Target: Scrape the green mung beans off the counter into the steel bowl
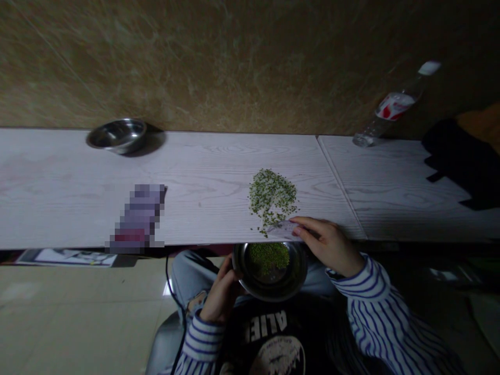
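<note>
My left hand (223,291) grips the left rim of a steel bowl (269,292), held just below the table's front edge. Small green beans (269,256), which look like mung beans, lie inside it. Between the fingertips of my right hand (326,242) is a thin, pale, see-through flat piece (282,228), perhaps plastic; its exact kind is unclear. It rests at the table edge, above the bowl. Just beyond it, a pile of green beans mixed with white grains (272,192) is spread on the table, with a few loose beans trailing toward the edge.
A second steel bowl (117,136) stands at the back left of the white wood-grain table (211,182). A blurred-out flat object (136,221) lies at the front left. At the back right are a plastic bottle (395,107) and dark cloth (464,161). A wall (234,62) borders the back.
</note>
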Action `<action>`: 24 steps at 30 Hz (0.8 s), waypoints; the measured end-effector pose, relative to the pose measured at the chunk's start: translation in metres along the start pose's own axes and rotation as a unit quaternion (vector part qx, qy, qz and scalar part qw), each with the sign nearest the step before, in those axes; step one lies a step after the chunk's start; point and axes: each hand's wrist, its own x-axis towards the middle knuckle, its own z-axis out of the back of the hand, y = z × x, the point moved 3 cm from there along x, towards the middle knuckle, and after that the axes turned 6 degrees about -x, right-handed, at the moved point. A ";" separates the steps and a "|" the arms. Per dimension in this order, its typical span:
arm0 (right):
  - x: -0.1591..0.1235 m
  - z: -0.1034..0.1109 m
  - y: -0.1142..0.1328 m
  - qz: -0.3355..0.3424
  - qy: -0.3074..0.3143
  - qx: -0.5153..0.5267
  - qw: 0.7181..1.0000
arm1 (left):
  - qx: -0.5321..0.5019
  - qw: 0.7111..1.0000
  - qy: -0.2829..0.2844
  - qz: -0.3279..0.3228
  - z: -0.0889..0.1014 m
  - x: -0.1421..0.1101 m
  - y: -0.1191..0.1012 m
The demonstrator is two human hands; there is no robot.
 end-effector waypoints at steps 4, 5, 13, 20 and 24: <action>0.006 -0.002 -0.002 -0.002 -0.013 -0.003 1.000 | 0.002 1.000 0.007 -0.003 0.001 0.000 0.000; 0.006 -0.002 -0.003 -0.004 -0.014 -0.003 1.000 | 0.000 1.000 0.007 -0.004 0.002 0.000 0.000; 0.005 -0.005 -0.001 -0.001 -0.006 0.009 1.000 | 0.006 1.000 0.002 -0.006 0.006 0.002 0.002; 0.008 -0.009 0.006 0.010 -0.002 0.008 1.000 | 0.006 1.000 0.004 -0.007 0.008 0.002 0.001; 0.011 -0.010 0.008 0.004 -0.002 0.002 1.000 | 0.004 1.000 0.007 -0.010 0.009 0.003 0.001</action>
